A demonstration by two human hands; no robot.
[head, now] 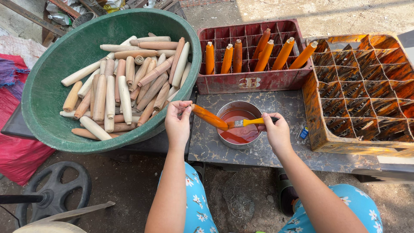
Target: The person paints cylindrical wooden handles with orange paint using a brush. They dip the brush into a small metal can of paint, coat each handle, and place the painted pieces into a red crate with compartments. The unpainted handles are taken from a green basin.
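My left hand (177,125) grips one end of a wooden handle (209,117), coated orange, held slanted over a metal pot of red-orange stain (238,125). A yellow-handled paintbrush (249,122) is in my right hand (277,131), its bristles touching the handle's lower end above the pot. A large green basin (47,95) on the left holds several bare wooden handles (125,82). Several stained orange handles (263,54) stand upright in a red crate (250,80) behind the pot.
An orange-stained divided crate (362,95) with vacant cells sits at right. The pot rests on a dark marbled slab (284,108). A red cloth (17,151) and a black wheel (56,190) lie at left on the dirt ground. My knees in blue floral fabric show below.
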